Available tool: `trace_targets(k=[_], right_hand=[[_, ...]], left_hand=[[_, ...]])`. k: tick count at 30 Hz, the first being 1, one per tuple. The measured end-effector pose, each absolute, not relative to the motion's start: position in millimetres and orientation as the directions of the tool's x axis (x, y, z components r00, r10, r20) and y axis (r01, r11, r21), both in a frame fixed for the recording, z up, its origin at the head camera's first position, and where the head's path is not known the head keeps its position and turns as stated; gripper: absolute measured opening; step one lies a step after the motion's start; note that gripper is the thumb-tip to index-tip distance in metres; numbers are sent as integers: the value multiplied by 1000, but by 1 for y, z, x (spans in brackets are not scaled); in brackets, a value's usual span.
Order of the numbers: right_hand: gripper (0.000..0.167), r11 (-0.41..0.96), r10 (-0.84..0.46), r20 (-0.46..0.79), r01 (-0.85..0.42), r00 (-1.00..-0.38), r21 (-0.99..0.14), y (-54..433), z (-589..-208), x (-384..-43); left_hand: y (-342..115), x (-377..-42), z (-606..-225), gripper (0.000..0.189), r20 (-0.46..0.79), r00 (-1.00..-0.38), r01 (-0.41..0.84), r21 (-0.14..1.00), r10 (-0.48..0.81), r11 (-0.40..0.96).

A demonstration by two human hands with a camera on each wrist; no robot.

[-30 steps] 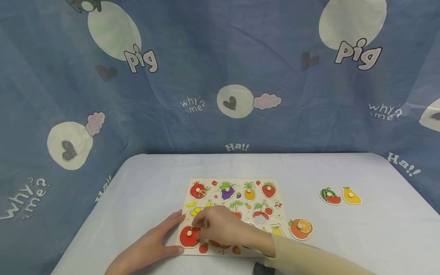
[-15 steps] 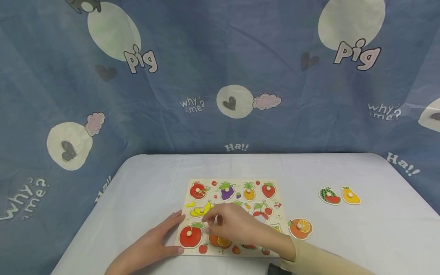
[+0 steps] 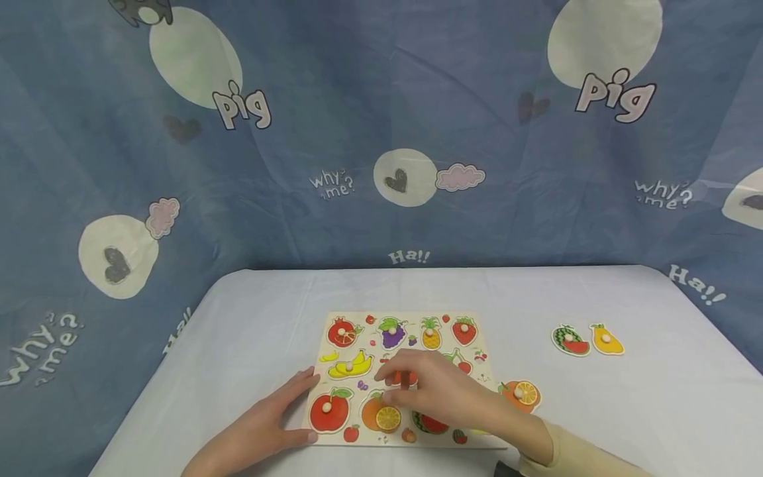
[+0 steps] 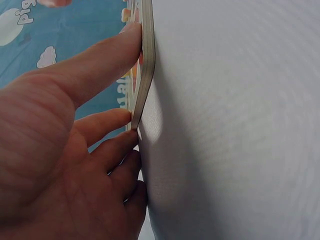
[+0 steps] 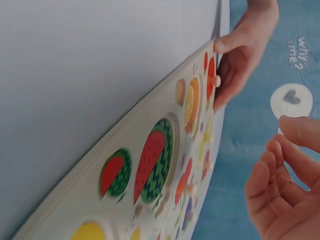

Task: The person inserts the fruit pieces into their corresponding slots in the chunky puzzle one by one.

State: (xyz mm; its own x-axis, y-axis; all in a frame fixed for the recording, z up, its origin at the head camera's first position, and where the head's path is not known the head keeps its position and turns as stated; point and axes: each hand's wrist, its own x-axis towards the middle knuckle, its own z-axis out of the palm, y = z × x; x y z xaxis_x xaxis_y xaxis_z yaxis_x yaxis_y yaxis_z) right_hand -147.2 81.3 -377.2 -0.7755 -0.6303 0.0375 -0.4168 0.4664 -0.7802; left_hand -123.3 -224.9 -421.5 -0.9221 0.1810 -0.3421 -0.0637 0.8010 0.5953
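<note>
A wooden fruit puzzle board [image 3: 429,442] lies on the white table. My left hand [image 3: 256,424] rests against its left edge, fingers fairly straight, thumb near the front corner; in the left wrist view the thumb [image 4: 107,62] touches the board's edge. My right hand [image 3: 441,391] hovers over the board's middle, holding nothing, its fingers loosely bent and hiding part of the board. The knobbed apple piece [image 3: 330,412] sits in its slot at front left, with the banana piece [image 3: 350,366] behind it. Printed orange [image 3: 381,421] and watermelon [image 5: 157,160] pictures show without knobs.
Right of the board lies a loose orange piece [image 3: 520,395] with a knob. Farther back are a loose watermelon piece [image 3: 570,340] and a pear piece [image 3: 607,339]. Knobbed grape [image 3: 392,334], pineapple [image 3: 431,334] and strawberry [image 3: 464,331] pieces fill the board's back row.
My right hand has let go of the apple piece and moved right across the board, uncovering the apple, banana and orange picture. My left hand has stayed at the edge.
</note>
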Motion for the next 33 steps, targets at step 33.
trace_targets(k=[33], right_hand=[[18,523,-605,42,-436,-795,-733,187,-371,-130]], left_hand=[[-226,-122,-422,92,-347,-924,-82,594,163,800]])
